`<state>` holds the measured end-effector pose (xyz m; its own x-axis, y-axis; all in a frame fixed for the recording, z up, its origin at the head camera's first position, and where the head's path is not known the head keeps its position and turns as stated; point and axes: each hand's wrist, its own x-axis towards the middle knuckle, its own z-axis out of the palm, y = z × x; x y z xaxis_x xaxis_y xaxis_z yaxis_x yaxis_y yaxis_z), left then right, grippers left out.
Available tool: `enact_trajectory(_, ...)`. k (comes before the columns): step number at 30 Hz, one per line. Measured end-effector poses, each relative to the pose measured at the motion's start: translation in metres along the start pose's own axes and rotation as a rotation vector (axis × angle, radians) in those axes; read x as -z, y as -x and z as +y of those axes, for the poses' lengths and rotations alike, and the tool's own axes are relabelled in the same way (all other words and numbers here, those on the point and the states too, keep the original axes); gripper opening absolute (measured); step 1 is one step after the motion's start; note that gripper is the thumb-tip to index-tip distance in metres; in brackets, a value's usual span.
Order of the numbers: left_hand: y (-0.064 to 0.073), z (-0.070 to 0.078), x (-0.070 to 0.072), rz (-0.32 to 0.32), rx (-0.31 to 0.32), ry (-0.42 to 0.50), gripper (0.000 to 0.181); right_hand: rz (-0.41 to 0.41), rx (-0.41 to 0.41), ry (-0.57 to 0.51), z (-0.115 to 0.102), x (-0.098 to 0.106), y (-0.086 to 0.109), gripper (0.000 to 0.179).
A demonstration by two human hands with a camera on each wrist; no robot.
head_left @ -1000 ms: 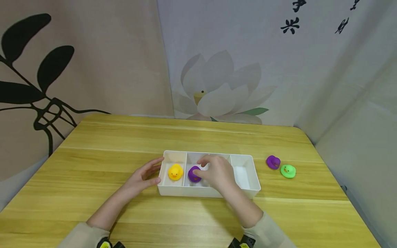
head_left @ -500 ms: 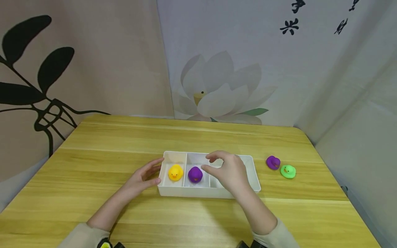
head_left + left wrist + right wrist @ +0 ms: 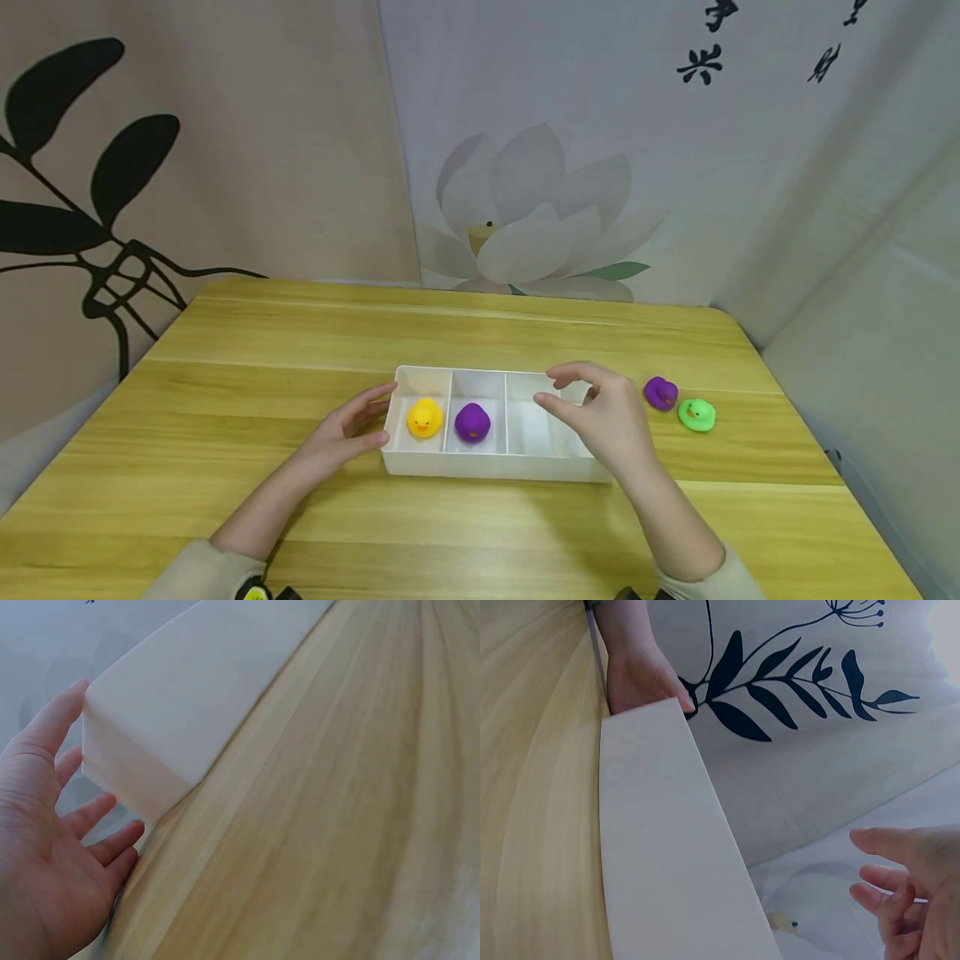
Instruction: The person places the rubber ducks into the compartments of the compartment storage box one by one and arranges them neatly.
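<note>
A white divided tray (image 3: 495, 467) stands on the table, split into several compartments. In its leftmost compartment sits a yellow rubber duck (image 3: 425, 417), and a purple rubber duck (image 3: 472, 423) is in the one beside it. My left hand (image 3: 352, 427) rests its fingertips against the tray's left end; the left wrist view shows those fingers (image 3: 112, 844) loosely spread along the end wall. Over the right part of the tray hovers my right hand (image 3: 607, 412), thumb and fingers apart with nothing between them. In the right wrist view, the right hand (image 3: 911, 877) is above the tray's rim.
To the right of the tray, a second purple duck (image 3: 661, 393) and a green duck (image 3: 697, 415) lie close together on the wooden table (image 3: 420, 533). A printed cloth backdrop (image 3: 300, 150) hangs behind the table's far edge.
My right hand has let go of the purple duck in the second compartment and moved right, across the tray. The left hand has stayed at the tray's left end.
</note>
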<state>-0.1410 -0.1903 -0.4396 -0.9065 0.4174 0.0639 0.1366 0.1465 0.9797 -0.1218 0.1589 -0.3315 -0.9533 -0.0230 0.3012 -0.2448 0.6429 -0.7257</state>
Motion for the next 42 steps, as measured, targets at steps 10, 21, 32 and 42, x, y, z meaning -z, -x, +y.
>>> enact_trajectory(10, 0.0, 0.001, 0.0, 0.006, -0.004, -0.017, 0.062, 0.077, 0.047, -0.023, 0.026, 0.028, 0.003, 0.024)
enact_trajectory(21, 0.0, 0.002, 0.0, 0.003, -0.012, -0.009, 0.062, 0.13, 0.004, 0.033, 0.063, 0.052, 0.009, 0.026)
enact_trajectory(32, 0.0, 0.002, 0.001, -0.001, -0.011, -0.003, 0.062, 0.162, -0.137, 0.13, 0.101, 0.082, 0.021, 0.034)
enact_trajectory(42, 0.0, 0.001, 0.0, 0.003, -0.002, -0.013, 0.062, 0.156, -0.217, 0.16, 0.134, 0.104, 0.026, 0.044)
